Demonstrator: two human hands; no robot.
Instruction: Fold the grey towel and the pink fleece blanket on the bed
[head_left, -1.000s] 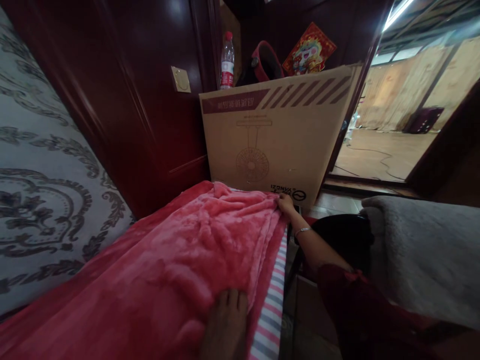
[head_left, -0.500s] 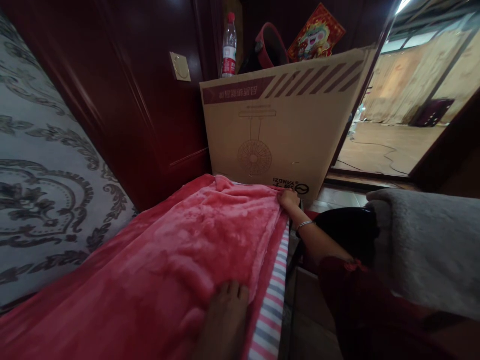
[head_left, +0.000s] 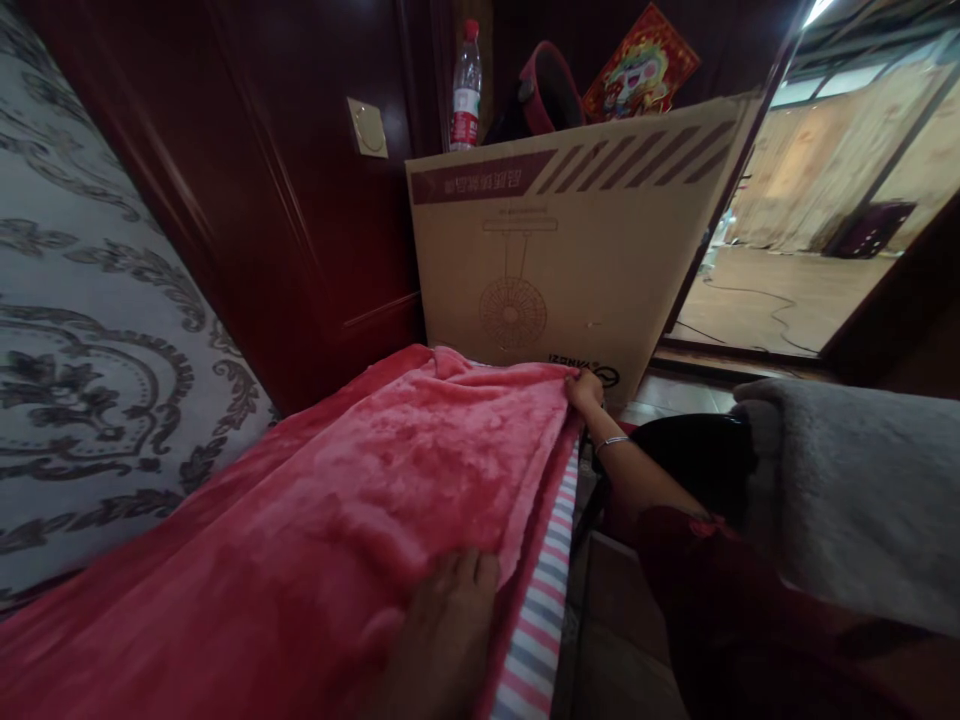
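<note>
Red plush blanket spread from the centre towards eight o'clock, with striped cloth along its right edge. Just off centre towards four o'clock, right hand pinching the blanket's far corner. At six o'clock, left hand resting on the blanket with fingers close together; cannot tell whether gripping any fabric. At twelve o'clock, cardboard box with a red-capped bottle above its top edge. At four o'clock, grey fleecy cover.

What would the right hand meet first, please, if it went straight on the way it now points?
Most likely the box, beyond the blanket edge that the right hand grips; any gap between hand and box is hard to judge.
</note>
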